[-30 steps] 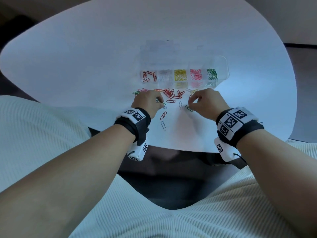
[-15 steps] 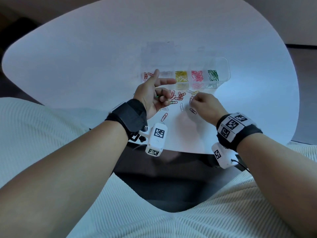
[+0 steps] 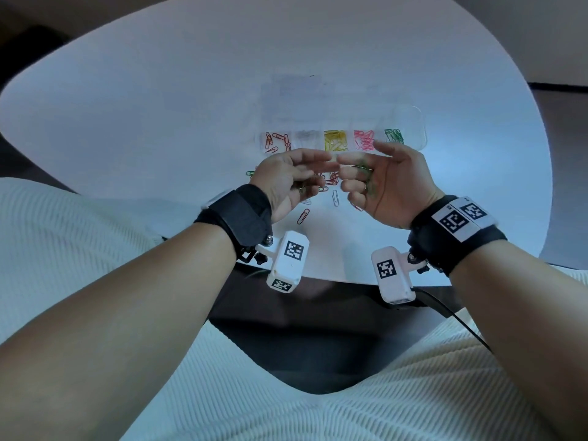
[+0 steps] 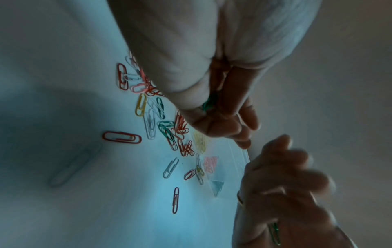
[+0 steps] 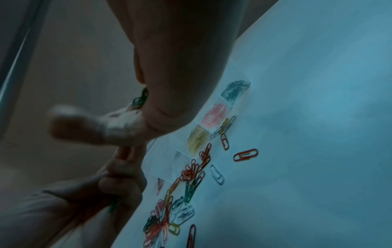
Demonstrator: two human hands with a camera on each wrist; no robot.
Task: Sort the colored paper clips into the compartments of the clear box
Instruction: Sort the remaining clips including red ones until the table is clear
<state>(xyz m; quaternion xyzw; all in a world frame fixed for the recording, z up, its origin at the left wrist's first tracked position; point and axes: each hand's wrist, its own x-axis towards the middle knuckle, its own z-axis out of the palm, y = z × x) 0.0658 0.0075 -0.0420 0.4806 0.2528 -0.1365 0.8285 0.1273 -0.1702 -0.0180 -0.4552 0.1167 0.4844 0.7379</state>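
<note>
The clear box (image 3: 413, 122) lies at the far side of the table, with red, white, yellow, pink and green clips in separate compartments. Loose mixed paper clips (image 3: 331, 179) lie scattered in front of it. Both hands hover above this pile, palms turned toward each other. My left hand (image 3: 302, 168) has two fingers stretched toward the right hand, while its curled fingers hold a green clip (image 4: 208, 104). My right hand (image 3: 388, 173) is cupped palm up around several green clips (image 3: 362, 167). The fingertips of the two hands nearly touch.
A lone red clip (image 3: 303, 216) and a white clip (image 3: 335, 197) lie nearer the white table's front edge (image 3: 318, 275). A dark gap separates that edge from my lap in white ribbed cloth. A blurred patch sits behind the box.
My right hand has lifted off the table and turned palm up with green clips in it. The left hand has moved right to meet it.
</note>
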